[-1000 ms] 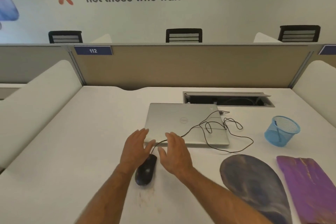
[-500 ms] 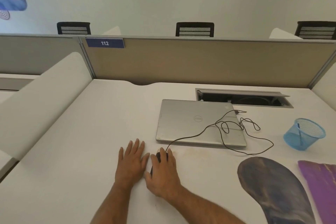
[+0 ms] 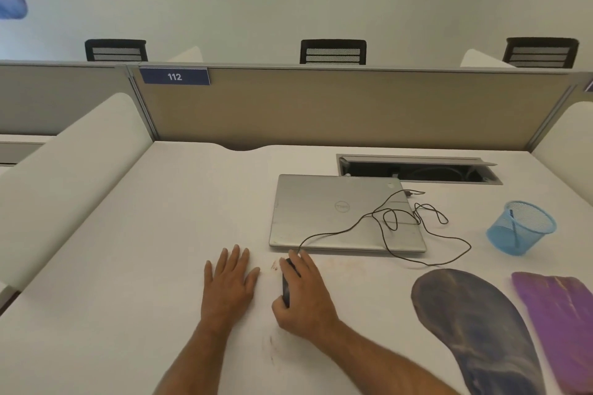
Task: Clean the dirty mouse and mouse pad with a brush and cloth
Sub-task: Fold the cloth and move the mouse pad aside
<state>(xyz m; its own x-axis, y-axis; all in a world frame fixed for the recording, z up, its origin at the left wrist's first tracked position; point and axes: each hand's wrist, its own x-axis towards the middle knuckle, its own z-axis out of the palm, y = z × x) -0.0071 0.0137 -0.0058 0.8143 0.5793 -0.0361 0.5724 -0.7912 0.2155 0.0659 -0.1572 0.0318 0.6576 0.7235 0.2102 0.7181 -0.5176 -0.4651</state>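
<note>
Right hand [image 3: 305,295] grips the mouse [image 3: 285,290] on the worktop [image 3: 128,282], at 6 o'clock from the laptop [image 3: 321,215]. Left hand [image 3: 229,282] lies flat, released, at the mouse's 9 o'clock. Pad [image 3: 475,330] at 3 o'clock.

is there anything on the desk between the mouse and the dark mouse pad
Nothing visible. The right hand grips the mouse, and the bare desk runs from it to the dark mouse pad. The mouse cable loops farther back, near the laptop.
</note>
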